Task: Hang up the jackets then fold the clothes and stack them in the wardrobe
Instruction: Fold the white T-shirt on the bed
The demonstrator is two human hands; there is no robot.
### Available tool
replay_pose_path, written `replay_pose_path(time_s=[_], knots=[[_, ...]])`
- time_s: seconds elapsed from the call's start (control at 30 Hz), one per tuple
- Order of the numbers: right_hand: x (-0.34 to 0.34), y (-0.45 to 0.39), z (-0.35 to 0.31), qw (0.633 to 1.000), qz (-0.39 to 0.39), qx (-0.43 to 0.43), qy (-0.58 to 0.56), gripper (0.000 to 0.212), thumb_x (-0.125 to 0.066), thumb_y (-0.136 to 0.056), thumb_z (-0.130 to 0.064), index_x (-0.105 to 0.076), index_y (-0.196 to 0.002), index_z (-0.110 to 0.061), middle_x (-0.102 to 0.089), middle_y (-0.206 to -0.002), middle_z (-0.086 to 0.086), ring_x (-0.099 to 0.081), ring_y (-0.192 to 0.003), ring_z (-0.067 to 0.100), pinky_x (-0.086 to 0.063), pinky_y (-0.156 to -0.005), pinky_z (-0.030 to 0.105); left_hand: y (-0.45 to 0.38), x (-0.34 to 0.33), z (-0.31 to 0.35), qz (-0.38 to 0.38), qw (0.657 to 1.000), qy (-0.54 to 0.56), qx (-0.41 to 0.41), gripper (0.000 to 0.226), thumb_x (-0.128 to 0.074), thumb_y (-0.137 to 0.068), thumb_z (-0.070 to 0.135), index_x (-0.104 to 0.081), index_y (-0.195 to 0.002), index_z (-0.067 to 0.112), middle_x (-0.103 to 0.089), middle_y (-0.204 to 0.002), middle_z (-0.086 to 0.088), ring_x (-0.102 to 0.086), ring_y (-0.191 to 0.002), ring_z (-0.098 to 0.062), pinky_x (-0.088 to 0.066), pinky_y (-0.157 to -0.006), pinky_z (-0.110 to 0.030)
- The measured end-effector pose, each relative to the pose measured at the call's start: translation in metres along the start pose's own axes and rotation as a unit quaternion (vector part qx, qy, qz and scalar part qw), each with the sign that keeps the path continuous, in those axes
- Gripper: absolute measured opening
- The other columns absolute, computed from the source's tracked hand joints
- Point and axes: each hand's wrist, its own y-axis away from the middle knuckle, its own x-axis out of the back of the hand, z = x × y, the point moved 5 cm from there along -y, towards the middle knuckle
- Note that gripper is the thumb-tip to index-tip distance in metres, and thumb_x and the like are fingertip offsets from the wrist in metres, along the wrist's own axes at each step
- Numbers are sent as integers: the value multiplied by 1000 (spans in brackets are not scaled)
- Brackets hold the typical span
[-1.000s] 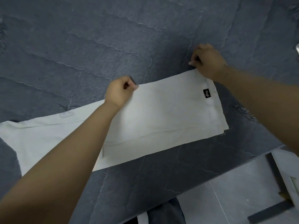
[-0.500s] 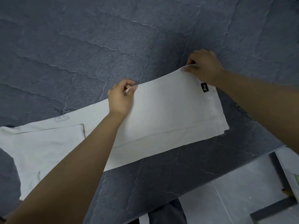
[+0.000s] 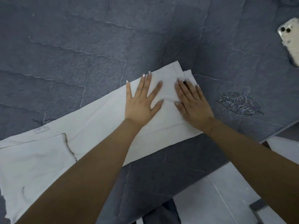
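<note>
White cloth (image 3: pixel 100 126) now lies doubled; my left hand (image 3: pixel 140 102) and right hand (image 3: pixel 194 105), no longer pinching, press flat-fingered, setting the fold.

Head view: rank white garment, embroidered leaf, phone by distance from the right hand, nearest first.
1. White garment: directly under the right hand, which presses flat on its folded end.
2. Embroidered leaf: on the grey quilt, just right of the hand.
3. Phone: far upper right, at the frame edge.
</note>
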Motion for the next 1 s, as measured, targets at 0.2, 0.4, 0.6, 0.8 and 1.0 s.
replay_pose_path(time_s=[0.2, 0.4, 0.6, 0.8, 1.0], knots=[[18, 20, 7, 952, 110, -107, -266, 53, -42, -104, -19, -25, -153, -7, -23, -160, 8, -17, -149, 20, -7, -123, 40, -57, 25, 3, -27, 998, 55, 7, 59, -23, -103, 51, -15, -155, 25, -2, -164, -8, 2, -151, -23, 5, -118, -54], [-14, 136, -3, 575, 249, -490, -606, 27, -55, -99, -12, -60, -126, -11, -60, -127, 7, -57, -117, 21, -45, -104, 28, -107, 60, 15, -85, 937, 331, 74, 52, -74, -85, 33, -55, -126, 7, -54, -121, -10, -53, -107, -19, -41, -88, -19], [-39, 139, -11, 399, 182, -537, -721, 29, -73, -87, -22, -67, -114, -11, -69, -116, 8, -66, -105, 20, -52, -94, 27, -125, 53, 28, -245, 914, 311, 89, 37, -77, -79, 44, -67, -101, 16, -65, -96, 2, -56, -84, -12, -41, -66, -19], [-13, 94, -4, 436, 161, -462, -755, 45, -78, -81, -19, -64, -123, -9, -69, -119, 3, -63, -113, 19, -47, -105, 34, -118, 64, 34, -243, 878, 410, 54, 17, -76, -83, 31, -68, -93, 20, -67, -88, 6, -59, -66, 2, -46, -57, -9], [49, 103, -50, 533, 289, -396, -689, 15, -74, -86, -13, -71, -98, -21, -76, -95, -9, -71, -94, 8, -55, -76, 18, -75, 127, -1, -194, 852, 485, 7, 14, -79, -79, 24, -65, -83, 23, -70, -71, 13, -65, -65, 0, -51, -60, -15]])
